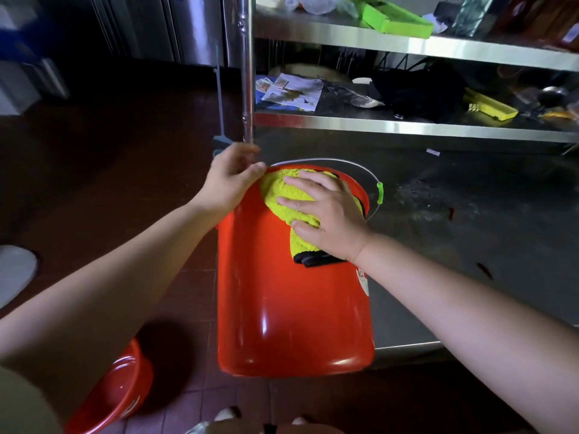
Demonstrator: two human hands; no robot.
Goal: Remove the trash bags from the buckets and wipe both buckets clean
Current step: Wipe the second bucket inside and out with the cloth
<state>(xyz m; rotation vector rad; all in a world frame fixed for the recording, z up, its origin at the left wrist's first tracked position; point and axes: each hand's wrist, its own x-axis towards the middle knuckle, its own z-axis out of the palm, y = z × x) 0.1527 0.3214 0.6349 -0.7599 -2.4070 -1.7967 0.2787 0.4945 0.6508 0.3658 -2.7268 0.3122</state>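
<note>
A red plastic bucket (pixel 291 311) lies on its side on the steel table's front left corner, its mouth turned away from me and its wire handle (pixel 360 166) arching over the far rim. My left hand (pixel 230 180) grips the bucket's far left rim. My right hand (pixel 326 211) presses a yellow-green cloth (pixel 282 191) with a black edge flat against the bucket's upper side near the rim, fingers spread. A second red bucket (pixel 116 389) stands on the floor at the lower left, partly hidden by my left arm.
The steel table (pixel 470 220) stretches right, scuffed and marked. Behind it a steel rack (pixel 407 123) holds papers, a dark cloth and green and yellow trays. Its upright post (pixel 247 73) rises just beyond my left hand. The floor (pixel 194 308) is dark red tile.
</note>
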